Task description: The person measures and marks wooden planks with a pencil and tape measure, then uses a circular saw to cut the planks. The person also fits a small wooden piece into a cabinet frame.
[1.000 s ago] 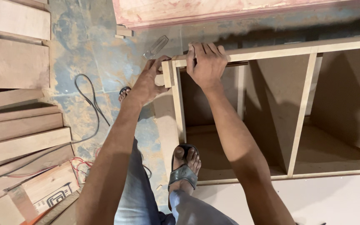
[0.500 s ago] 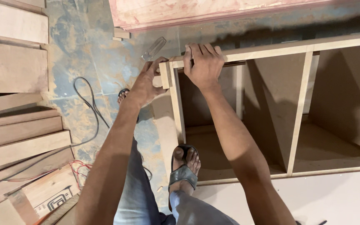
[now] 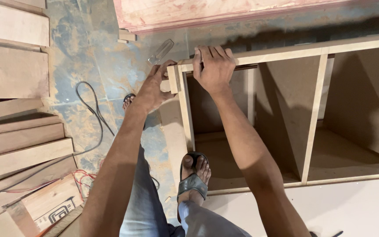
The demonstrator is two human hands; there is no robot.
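Plywood everywhere — nearest, a sandalled foot (image 3: 193, 175) rests on the cabinet's (image 3: 316, 109) bottom board. Farther up, the left hand (image 3: 152, 90) pinches a small wood block (image 3: 172, 79) against the cabinet's corner, while the right hand (image 3: 213, 66) curls closed over the top rail (image 3: 286, 52). The step looks like fitting the block; next it needs holding square and fastening.

Left of the cabinet (image 3: 286, 52): 1 black cable (image 3: 94, 115), about 6 stacked boards (image 3: 20, 147). At its corner: 2 hands (image 3: 216, 66), 1 small block (image 3: 172, 79). Inside: 1 sandalled foot (image 3: 194, 173).
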